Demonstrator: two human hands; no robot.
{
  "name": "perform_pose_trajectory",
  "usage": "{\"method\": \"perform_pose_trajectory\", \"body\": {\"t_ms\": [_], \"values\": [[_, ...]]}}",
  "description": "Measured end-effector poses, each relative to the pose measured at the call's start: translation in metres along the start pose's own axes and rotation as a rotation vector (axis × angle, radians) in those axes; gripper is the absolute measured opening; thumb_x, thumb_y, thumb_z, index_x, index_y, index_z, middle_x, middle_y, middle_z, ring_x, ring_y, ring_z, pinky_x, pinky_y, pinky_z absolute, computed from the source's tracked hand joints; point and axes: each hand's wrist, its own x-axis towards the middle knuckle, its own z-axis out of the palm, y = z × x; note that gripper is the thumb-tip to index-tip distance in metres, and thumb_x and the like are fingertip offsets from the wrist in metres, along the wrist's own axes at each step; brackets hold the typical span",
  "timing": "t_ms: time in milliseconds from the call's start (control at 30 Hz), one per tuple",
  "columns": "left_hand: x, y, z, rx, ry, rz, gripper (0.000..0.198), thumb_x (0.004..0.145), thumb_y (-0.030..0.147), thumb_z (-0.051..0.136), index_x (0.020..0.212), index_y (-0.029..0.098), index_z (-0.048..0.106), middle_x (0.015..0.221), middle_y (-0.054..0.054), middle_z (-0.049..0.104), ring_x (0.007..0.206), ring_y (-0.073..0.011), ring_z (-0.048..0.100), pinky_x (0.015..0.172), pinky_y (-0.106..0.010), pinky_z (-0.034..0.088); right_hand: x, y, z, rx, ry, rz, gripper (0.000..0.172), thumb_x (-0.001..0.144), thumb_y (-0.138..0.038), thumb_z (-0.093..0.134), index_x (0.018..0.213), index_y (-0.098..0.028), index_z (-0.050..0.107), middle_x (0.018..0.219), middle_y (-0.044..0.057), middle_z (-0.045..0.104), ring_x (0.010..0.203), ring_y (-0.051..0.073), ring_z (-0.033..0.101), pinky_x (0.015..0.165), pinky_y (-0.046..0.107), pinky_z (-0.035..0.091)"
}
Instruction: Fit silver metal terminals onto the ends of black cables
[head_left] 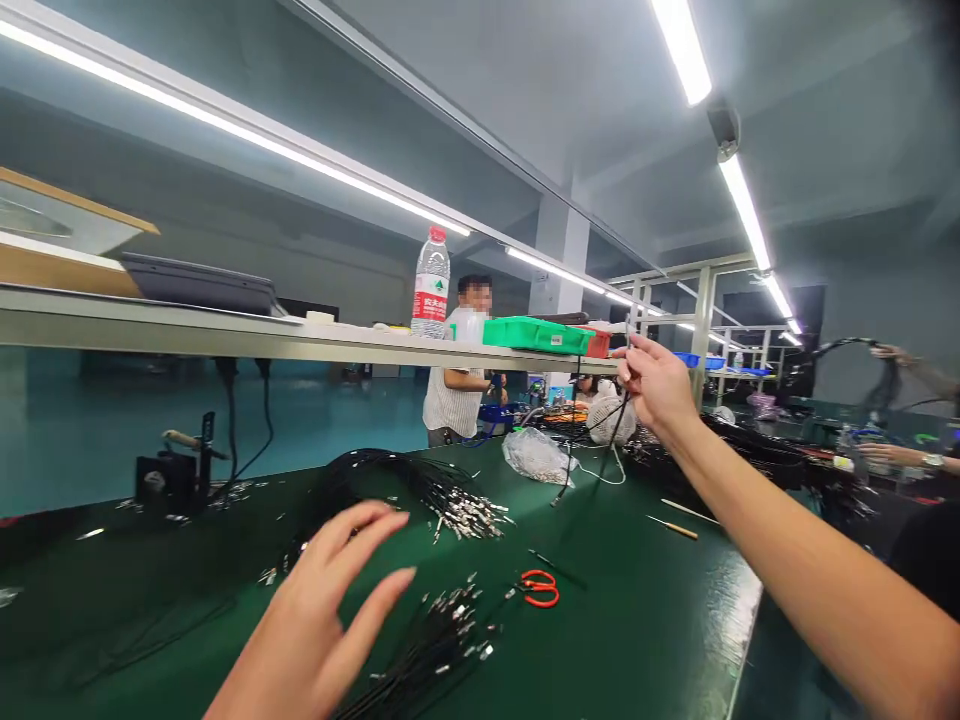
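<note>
Right hand [660, 390] pinches the top of a black cable [615, 430], raised over the bench's [645, 620] far edge; the cable hangs down to the surface. Left hand [322, 620], fingers spread, hovers over a bundle [431, 640] of metal-tipped leads at the near edge. Red snips [541, 588] lie just beside it, and a bag [536, 455] lies near the cable's foot.

Right hand [656, 385] pinches black cable [611, 442] above table [637, 620].

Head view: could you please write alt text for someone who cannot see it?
The right hand pinches a black cable raised above a green table, while the open left hand hovers beside a cable bundle. Red snips lie nearby; another person stands beyond.
</note>
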Motion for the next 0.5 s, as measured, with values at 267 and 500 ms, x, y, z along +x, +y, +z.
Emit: {"method": "perform_pose_trajectory", "body": {"t_ms": [267,500], "values": [[0.092,0.046,-0.057,0.292,0.068,0.432,0.055,0.079,0.027,0.056,0.128,0.022,0.032,0.137,-0.007,0.028,0.127,-0.0266,0.019,0.102,-0.045,0.017,-0.137,-0.065,0.066,-0.374,-0.862,0.058,0.033,0.078,-0.025,0.057,0.11,-0.017,0.057,0.065,0.001,0.059,0.046,0.008,0.047,0.037,0.016,0.039],[0.037,-0.006,-0.072,0.163,-0.056,0.275,0.024,0.09,0.022,0.034,0.101,0.018,0.054,0.084,-0.001,0.063,0.074,-0.0123,0.055,0.077,-0.029,0.04,-0.151,-0.057,0.045,-0.39,-0.73,0.013,0.033,0.069,-0.037,0.065,0.097,-0.019,0.066,0.069,0.006,0.063,0.063,0.02,0.06,0.053,0.027,0.053]]}}
